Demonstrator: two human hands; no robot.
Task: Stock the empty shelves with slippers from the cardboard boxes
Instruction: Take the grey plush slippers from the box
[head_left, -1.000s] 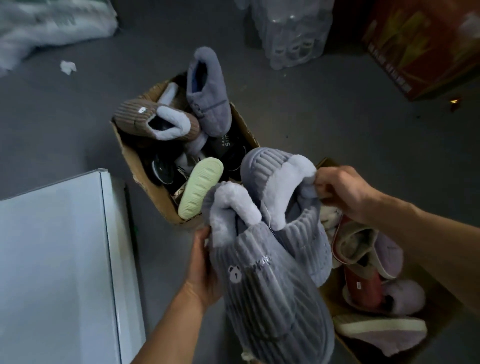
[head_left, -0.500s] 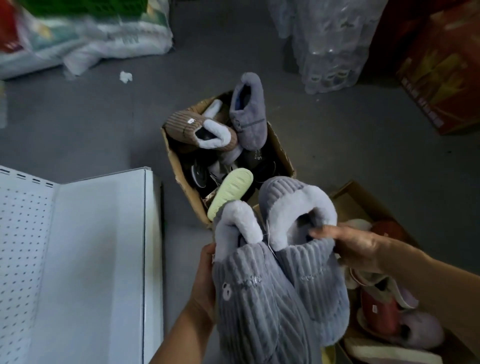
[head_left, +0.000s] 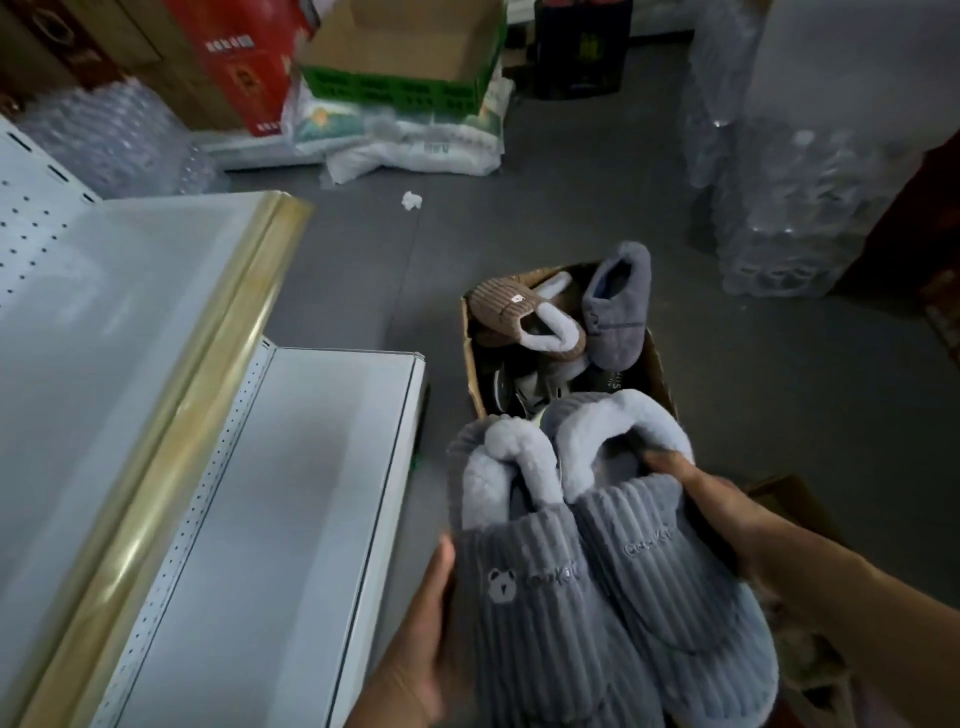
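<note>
Shelf (head_left: 322, 493) white, floor (head_left: 519, 218) grey, boxes (head_left: 660, 364)

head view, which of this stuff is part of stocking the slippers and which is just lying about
Part of the job:
- grey slippers, held by left hand and right hand
- cardboard box of slippers
- white shelf

Just lying about:
- red carton
- white sacks
- wrapped water bottles
- crumpled paper

Grey slipper pair (head_left: 597, 561) now side by side, toes toward camera; right hand (head_left: 727, 514) fingers tucked into one opening.
</note>
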